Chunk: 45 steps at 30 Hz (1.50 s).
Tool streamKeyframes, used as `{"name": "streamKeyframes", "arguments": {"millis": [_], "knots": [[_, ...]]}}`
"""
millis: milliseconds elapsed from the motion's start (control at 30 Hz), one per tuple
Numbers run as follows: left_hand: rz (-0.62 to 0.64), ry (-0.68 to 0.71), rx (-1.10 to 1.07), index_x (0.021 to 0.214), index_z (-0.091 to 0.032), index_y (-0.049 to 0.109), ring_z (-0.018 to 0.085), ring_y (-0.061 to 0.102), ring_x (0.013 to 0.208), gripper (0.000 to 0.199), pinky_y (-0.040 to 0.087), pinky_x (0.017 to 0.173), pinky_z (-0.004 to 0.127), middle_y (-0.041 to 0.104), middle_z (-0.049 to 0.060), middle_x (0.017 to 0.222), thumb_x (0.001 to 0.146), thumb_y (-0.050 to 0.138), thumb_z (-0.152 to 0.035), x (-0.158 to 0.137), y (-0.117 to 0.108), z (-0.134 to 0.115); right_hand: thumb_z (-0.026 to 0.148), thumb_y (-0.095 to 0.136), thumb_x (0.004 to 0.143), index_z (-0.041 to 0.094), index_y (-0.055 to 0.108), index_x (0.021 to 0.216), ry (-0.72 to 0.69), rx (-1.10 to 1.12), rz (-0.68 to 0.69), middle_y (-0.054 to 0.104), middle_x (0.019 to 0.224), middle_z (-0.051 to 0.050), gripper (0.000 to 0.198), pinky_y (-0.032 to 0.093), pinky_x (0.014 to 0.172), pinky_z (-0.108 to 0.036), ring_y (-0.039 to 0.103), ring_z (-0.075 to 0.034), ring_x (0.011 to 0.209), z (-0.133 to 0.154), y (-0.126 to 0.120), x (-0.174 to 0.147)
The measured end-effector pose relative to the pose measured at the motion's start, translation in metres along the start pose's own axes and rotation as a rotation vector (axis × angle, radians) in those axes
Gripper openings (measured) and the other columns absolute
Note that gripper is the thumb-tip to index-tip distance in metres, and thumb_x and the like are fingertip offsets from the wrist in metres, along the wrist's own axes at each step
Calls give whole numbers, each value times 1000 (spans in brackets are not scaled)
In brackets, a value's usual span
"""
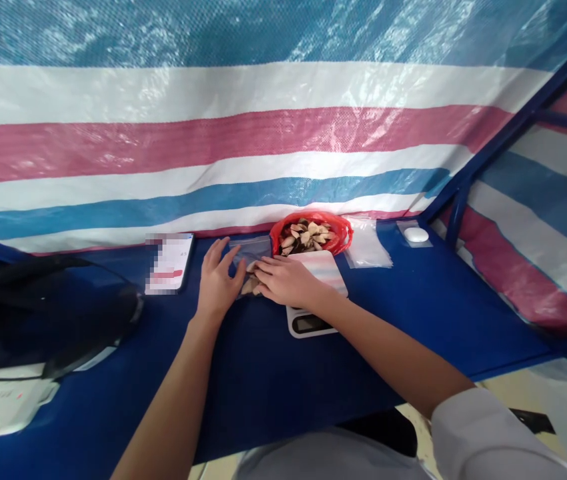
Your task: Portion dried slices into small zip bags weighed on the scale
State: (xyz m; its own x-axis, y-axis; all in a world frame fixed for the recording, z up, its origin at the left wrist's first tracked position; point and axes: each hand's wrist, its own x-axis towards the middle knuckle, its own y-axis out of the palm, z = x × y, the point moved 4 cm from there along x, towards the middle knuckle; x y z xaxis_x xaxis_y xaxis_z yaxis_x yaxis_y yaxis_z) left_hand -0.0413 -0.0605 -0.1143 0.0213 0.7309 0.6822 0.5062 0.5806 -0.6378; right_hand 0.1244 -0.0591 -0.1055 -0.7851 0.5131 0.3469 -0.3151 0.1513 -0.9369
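Head view: left hand (218, 287) and right hand (288, 281) work at a clear bag (249, 248)

On my remote feed, the left hand spreads its fingers open at the bag's left edge. The right hand lies over the pale pieces (249, 287) at the bag's near end; whether it grips them, I cannot tell. I see the bag on the blue table (263, 387), just left of a scale (327, 268). Behind the scale, a red bag (346, 231) holds more pieces, beside clear sachets (371, 248).
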Motion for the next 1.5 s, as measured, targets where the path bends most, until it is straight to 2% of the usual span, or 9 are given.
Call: {"name": "streamKeyframes", "arguments": {"millis": [100,200,333,567,833,1033,1167,1300,1500], "knots": [[44,17,-20,117,-17,71,33,58,130,32,49,110,53,65,17,135,96,56,-35,0,-4,3,27,47,104,6,66,131,14,-14,8,67,134,-19,38,41,117,-41,60,-27,130,-2,3,5],[172,15,-91,117,-19,72,30,66,120,34,53,106,48,70,14,127,96,54,-38,-5,-3,6,25,46,104,4,65,130,20,-29,16,66,135,-21,39,43,114,-40,60,-27,129,-6,6,12],[258,-31,-136,125,-19,70,30,65,123,42,52,108,49,68,15,133,96,53,-44,-10,-1,9,22,43,104,4,64,131,45,-56,6,66,137,-20,38,48,110,-40,63,-27,127,-12,8,17],[256,-22,-123,128,-18,69,31,64,125,42,49,111,50,68,15,133,95,53,-40,-8,4,12,21,49,103,7,66,128,-10,-23,19,65,138,-19,34,44,115,-39,56,-26,136,-10,3,13],[197,-16,-103,125,-17,70,32,66,122,41,50,109,48,70,16,129,96,51,-38,-2,14,15,17,42,104,2,59,136,61,-29,75,60,144,-21,39,46,114,-41,53,-28,139,-17,11,21],[170,-16,-46,122,-17,71,33,65,121,38,50,107,51,71,16,127,96,50,-37,1,15,16,15,45,103,7,62,134,97,22,28,62,142,-20,36,50,110,-43,55,-28,138,-16,7,23],[123,7,-10,121,-15,71,34,66,119,38,50,105,52,71,18,125,97,50,-36,1,9,10,15,47,101,9,64,133,85,19,-28,62,144,-17,37,49,112,-38,57,-26,135,-14,-9,8],[86,37,8,121,-19,71,32,65,119,33,48,107,51,72,15,124,98,53,-35,-1,3,-13,15,49,100,14,71,126,92,15,-89,68,136,-14,34,46,114,-40,60,-26,132,-18,-29,-22],[169,162,21,118,-21,71,29,63,125,29,45,112,49,72,12,127,98,52,-31,-10,8,-56,21,50,101,17,74,119,178,-37,-157,71,131,-10,31,49,112,-41,61,-27,131,-41,-53,-75]]}}
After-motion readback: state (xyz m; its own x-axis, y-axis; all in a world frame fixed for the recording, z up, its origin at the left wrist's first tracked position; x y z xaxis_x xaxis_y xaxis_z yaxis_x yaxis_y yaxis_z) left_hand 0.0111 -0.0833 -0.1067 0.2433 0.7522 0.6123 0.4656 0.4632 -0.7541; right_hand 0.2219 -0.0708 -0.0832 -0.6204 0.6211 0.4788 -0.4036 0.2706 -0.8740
